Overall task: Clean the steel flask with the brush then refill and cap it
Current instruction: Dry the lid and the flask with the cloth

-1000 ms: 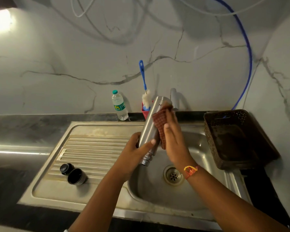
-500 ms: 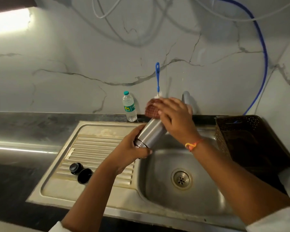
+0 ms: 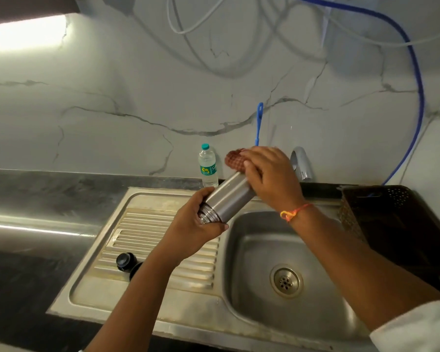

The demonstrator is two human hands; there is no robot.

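Note:
The steel flask (image 3: 228, 199) is tilted over the sink's left edge, its threaded open mouth pointing down-left. My left hand (image 3: 196, 229) grips it at the mouth end. My right hand (image 3: 269, 176) presses a reddish-brown scrub cloth (image 3: 234, 160) against the flask's upper base end. The blue-handled bottle brush (image 3: 259, 123) stands against the wall behind my right hand, its bristles hidden. The flask's black cap (image 3: 123, 260) lies on the drainboard, with a second black piece (image 3: 135, 271) beside it partly hidden by my left forearm.
The steel sink basin (image 3: 254, 250) with its drain (image 3: 286, 280) lies below the flask. A tap spout (image 3: 300, 163) rises at the back. A small plastic water bottle (image 3: 208, 168) stands by the wall. A dark perforated basket (image 3: 391, 224) sits right of the basin. A blue hose (image 3: 417, 97) runs down the wall.
The flask has swung from nearly upright to tilted, mouth toward me, and moved left. My right hand slid the cloth up to the flask's base end. The view shifted right.

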